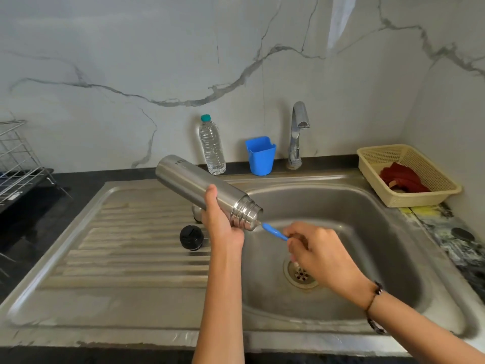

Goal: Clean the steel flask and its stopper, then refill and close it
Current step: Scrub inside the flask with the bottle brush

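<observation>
My left hand grips the steel flask near its threaded neck and holds it tilted, mouth down and to the right, over the sink basin. A bottle brush with a blue handle goes into the flask's mouth; its bristles are hidden inside. My right hand pinches the handle's outer end. The black stopper lies on the ribbed draining board, left of my left wrist. Behind that hand, a small steel cap is partly hidden.
A clear water bottle with a teal cap, a blue plastic cup and the tap stand along the back wall. A cream basket with red cloth sits at the right. A wire dish rack stands far left.
</observation>
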Motion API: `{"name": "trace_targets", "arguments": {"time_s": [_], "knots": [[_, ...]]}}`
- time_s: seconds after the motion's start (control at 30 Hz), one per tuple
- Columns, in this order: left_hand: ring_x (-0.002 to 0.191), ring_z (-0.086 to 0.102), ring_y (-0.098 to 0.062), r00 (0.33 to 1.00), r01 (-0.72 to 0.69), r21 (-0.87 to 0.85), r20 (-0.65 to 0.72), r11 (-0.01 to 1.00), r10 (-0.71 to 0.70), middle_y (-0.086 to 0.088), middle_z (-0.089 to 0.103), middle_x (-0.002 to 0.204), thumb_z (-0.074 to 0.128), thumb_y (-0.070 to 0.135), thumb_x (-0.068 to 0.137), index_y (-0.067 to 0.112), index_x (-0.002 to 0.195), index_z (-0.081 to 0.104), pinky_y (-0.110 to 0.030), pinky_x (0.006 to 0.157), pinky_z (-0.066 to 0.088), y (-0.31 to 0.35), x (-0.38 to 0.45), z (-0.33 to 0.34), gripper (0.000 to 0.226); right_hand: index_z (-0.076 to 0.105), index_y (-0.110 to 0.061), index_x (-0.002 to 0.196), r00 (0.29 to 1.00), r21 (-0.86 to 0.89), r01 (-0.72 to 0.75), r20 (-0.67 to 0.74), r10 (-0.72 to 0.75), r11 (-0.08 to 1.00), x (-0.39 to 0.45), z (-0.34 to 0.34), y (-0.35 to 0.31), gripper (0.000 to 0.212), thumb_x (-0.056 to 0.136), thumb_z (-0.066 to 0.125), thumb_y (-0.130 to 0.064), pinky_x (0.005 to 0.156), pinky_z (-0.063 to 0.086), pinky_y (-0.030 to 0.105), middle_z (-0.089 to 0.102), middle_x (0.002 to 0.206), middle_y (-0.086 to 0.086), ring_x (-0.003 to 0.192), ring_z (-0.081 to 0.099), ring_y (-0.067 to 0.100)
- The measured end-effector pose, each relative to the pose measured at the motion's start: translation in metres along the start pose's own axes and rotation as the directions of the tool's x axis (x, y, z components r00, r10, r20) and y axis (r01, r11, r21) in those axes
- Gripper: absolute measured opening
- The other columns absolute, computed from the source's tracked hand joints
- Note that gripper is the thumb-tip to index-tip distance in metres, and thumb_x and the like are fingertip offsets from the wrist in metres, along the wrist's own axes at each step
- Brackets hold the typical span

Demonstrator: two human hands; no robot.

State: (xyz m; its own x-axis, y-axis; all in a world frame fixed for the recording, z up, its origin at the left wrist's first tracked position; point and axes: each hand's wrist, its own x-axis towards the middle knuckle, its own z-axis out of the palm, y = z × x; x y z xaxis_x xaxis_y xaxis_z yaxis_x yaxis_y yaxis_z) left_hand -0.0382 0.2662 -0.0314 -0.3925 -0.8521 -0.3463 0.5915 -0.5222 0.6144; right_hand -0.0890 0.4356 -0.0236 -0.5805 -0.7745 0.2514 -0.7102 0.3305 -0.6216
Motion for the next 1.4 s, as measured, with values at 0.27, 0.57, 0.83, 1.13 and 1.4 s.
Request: {"name": "trace_targets", "arguments": {"time_s": [0.27,0.57,0.83,1.13,1.4], "knots": [[0.102,0.067,-0.026,0.999,-0.026,-0.049,-0.037,0.998,0.024,-0.01,0.066,0.119,0.074,0.037,0.076,0.016,0.128,0.054,-0.04,0.074,0.058,0.003,0.001,-0.005,0.06,0.057,-0.011,0.086,0.997,-0.225,0.063,-0.021,-0.069,0.972,-0.003,-0.001,0.003,0.013,0.079,0.056,-0.001,0.049,0.043,0.042,0.054,0.069,0.0,0.056,0.053,0.037],[0.106,0.063,-0.024,0.948,0.037,-0.044,0.316,0.998,-0.021,-0.01,0.067,0.114,0.049,0.051,0.088,0.01,0.129,0.053,-0.039,0.089,0.051,0.012,0.001,-0.011,0.058,0.063,-0.008,0.078,0.988,0.404,-0.152,0.096,0.124,0.902,0.008,-0.008,-0.003,0.017,0.082,0.053,0.006,0.045,0.034,0.019,0.056,0.056,-0.003,0.044,0.04,0.01],[0.08,0.067,-0.028,0.976,0.004,0.002,0.218,1.0,-0.004,-0.018,0.064,0.098,0.075,0.042,0.067,0.002,0.13,0.051,-0.037,0.066,0.055,0.007,0.0,-0.011,0.078,0.064,-0.007,0.077,0.947,0.489,-0.301,0.251,0.199,0.819,0.006,0.002,-0.008,0.021,0.087,0.046,0.0,0.036,0.025,0.02,0.045,0.05,0.002,0.036,0.029,0.009],[0.102,0.066,-0.03,0.998,0.001,-0.075,-0.065,0.997,-0.006,-0.013,0.068,0.111,0.069,0.036,0.082,0.009,0.117,0.06,-0.047,0.087,0.055,0.005,0.009,-0.021,0.045,0.053,-0.019,0.077,0.984,-0.362,0.174,0.022,-0.178,0.916,-0.017,-0.003,0.004,0.002,0.077,0.053,-0.02,0.03,0.034,0.028,0.053,0.052,-0.001,0.034,0.047,0.03],[0.092,0.07,-0.027,0.985,-0.063,-0.101,-0.167,0.993,0.045,-0.01,0.068,0.113,0.075,0.037,0.076,0.013,0.123,0.056,-0.045,0.076,0.058,0.02,0.016,-0.031,0.056,0.061,-0.009,0.066,0.854,-0.62,0.39,-0.032,-0.519,0.681,-0.022,-0.025,0.013,0.025,0.077,0.039,-0.003,0.031,0.023,0.023,0.045,0.055,0.003,0.037,0.039,0.022]]}}
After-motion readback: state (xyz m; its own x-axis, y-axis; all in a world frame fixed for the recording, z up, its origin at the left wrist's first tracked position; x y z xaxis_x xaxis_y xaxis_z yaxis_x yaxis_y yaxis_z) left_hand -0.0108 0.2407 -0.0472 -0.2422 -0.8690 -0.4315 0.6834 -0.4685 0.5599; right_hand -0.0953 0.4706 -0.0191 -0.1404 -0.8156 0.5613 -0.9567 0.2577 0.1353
